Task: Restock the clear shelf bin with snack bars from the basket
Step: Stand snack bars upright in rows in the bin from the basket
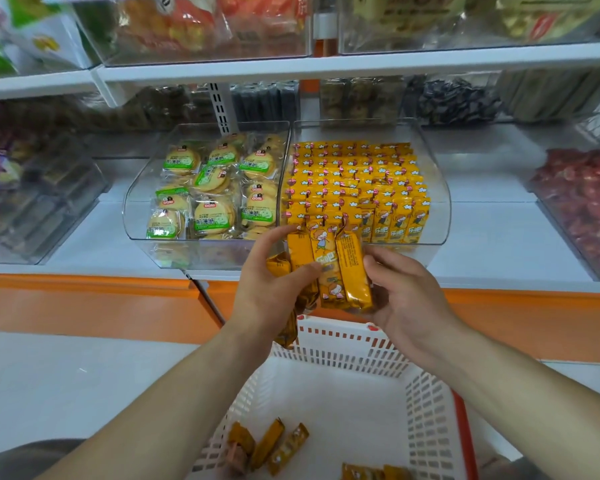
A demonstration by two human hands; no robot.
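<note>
I count one white basket (426, 403) holding at least five loose bars (267, 445): three in a cluster and two cut off by the bottom edge. Between the left hand (267, 292) and the right hand (406, 299) I make out five snack bars (326, 268), three fanned upright and two lower in the left. Two clear compartments sit side by side: the left compartment (132, 209) has roughly a dozen biscuit packs (208, 213), and the right compartment (440, 202) has yellow bars (354, 174) packed too tightly for me to count.

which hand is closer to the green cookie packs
Left. The left hand is just below the right edge of the cookie packs; the right hand is farther right, under the snack bar bin.
</note>
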